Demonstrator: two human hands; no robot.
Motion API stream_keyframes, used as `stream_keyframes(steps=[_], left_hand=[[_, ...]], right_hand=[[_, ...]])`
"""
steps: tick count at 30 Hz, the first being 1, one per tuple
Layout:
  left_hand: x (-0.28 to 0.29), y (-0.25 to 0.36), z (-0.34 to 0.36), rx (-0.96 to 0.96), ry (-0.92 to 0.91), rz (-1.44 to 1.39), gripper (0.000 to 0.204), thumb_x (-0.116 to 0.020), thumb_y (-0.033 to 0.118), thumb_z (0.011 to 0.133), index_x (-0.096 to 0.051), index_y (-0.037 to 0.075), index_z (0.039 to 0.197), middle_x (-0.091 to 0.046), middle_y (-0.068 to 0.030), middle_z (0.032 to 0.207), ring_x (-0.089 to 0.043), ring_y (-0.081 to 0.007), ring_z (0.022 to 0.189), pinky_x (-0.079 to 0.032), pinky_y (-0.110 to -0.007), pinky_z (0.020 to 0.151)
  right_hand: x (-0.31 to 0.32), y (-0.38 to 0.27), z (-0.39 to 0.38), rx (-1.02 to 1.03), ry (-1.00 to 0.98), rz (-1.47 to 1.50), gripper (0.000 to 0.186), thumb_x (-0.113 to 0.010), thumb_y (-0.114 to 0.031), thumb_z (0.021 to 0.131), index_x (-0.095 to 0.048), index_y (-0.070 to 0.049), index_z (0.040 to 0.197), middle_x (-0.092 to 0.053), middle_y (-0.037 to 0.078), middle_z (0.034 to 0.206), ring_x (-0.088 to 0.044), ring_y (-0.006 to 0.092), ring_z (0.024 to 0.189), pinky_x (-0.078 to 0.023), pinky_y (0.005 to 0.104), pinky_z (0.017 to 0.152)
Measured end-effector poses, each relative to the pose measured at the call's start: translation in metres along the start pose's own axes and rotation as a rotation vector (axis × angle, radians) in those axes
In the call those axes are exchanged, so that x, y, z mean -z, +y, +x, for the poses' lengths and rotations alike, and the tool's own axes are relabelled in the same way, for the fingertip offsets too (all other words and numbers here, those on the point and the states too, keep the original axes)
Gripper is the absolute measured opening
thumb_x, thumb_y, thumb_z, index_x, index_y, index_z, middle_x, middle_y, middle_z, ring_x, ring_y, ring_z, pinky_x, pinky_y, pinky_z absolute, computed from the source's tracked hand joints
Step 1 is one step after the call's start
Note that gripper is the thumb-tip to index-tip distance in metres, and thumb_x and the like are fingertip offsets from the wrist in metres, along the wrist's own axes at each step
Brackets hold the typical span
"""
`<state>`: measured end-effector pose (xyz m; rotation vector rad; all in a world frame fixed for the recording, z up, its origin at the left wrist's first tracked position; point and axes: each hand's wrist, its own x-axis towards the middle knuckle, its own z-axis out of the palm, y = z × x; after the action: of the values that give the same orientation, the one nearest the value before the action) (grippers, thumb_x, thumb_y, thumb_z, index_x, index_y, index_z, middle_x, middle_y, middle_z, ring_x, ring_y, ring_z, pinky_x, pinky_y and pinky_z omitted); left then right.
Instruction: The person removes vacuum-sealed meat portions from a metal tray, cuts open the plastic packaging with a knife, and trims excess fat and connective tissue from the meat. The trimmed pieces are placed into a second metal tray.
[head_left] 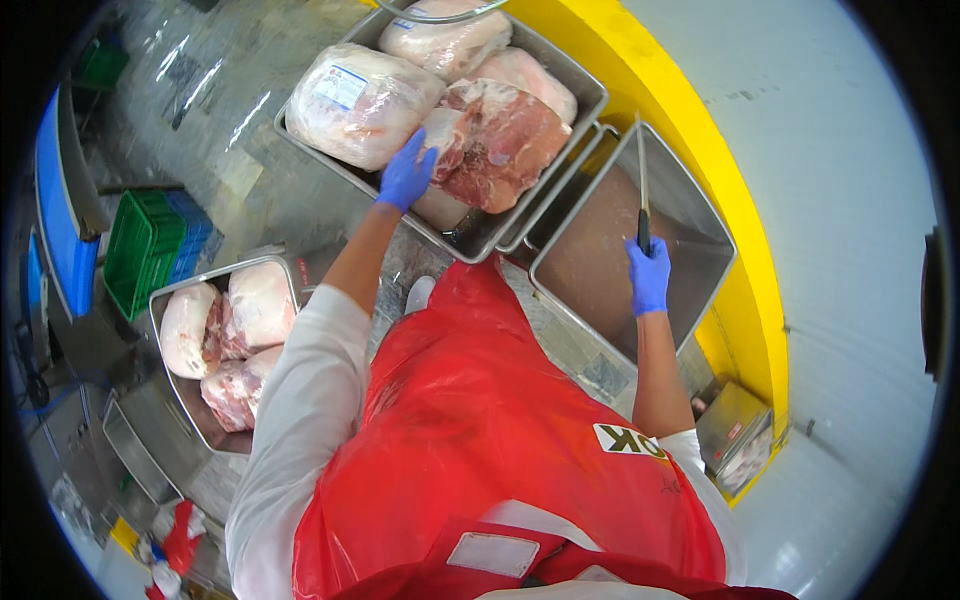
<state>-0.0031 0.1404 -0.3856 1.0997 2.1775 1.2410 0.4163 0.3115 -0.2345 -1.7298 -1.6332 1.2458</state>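
Note:
My right hand (649, 276), in a blue glove, is closed round the black handle of a long knife (643, 185). Its blade points away from me, over a deep metal tub (705, 270) on the right. My left hand (408, 172), gloved in blue too, has its fingers stretched out at the near side of a metal tub (592, 92). It touches or nearly touches the meat there, between a plastic-wrapped piece with a label (362, 110) and a bare reddish cut (505, 145). Further wrapped pieces (447, 40) lie behind these.
Another metal tub (160, 335) with several pale meat pieces (262, 303) stands at the left. Beyond it are green crates (145, 245) and a blue-sided structure (65, 205). A yellow kerb (735, 190) runs along the white wall. A small container (735, 425) sits at lower right.

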Motion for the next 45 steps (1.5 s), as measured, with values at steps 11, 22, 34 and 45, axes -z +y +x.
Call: stream_keyframes(steps=[11,22,34,45], left_hand=[[-0.037,0.053,0.031,0.182,-0.120,-0.174,0.058,-0.053,0.031,0.101,-0.037,0.004,0.150,-0.046,-0.0258,0.145,-0.045,-0.0366,0.135,-0.034,-0.042,0.112],[-0.061,-0.092,0.027,1.040,0.361,-1.515,0.050,-0.045,0.026,0.101,-0.044,0.002,0.145,-0.052,-0.0101,0.143,-0.048,-0.0248,0.133,-0.034,-0.039,0.115],[-0.118,-0.201,0.008,0.678,0.231,-1.842,0.051,-0.036,0.031,0.105,-0.037,0.003,0.149,-0.044,-0.0080,0.151,-0.041,-0.0189,0.139,-0.023,-0.033,0.120],[-0.078,-0.139,-0.003,0.804,0.055,-1.523,0.040,-0.056,0.023,0.101,-0.057,-0.001,0.133,-0.065,-0.0114,0.124,-0.062,-0.0211,0.113,-0.049,-0.035,0.101]], right_hand=[[-0.226,-0.014,0.283,0.077,-0.315,0.143,0.019,-0.070,-0.018,0.090,-0.065,-0.003,0.101,-0.061,0.001,0.081,-0.057,0.0138,0.073,-0.046,0.0289,0.068],[-0.235,0.012,0.330,-0.548,-0.898,0.341,0.037,-0.058,-0.017,0.095,-0.063,0.000,0.127,-0.067,0.009,0.123,-0.062,0.0204,0.114,-0.045,0.0342,0.102],[-0.263,0.020,0.356,-0.918,-0.964,0.303,0.038,-0.057,-0.028,0.098,-0.065,-0.003,0.125,-0.068,0.009,0.121,-0.065,0.0221,0.109,-0.051,0.0364,0.098],[-0.165,0.047,0.272,-0.984,-0.910,0.339,0.056,-0.049,-0.038,0.102,-0.045,-0.002,0.144,-0.054,0.012,0.141,-0.054,0.0277,0.126,-0.043,0.0405,0.108]])
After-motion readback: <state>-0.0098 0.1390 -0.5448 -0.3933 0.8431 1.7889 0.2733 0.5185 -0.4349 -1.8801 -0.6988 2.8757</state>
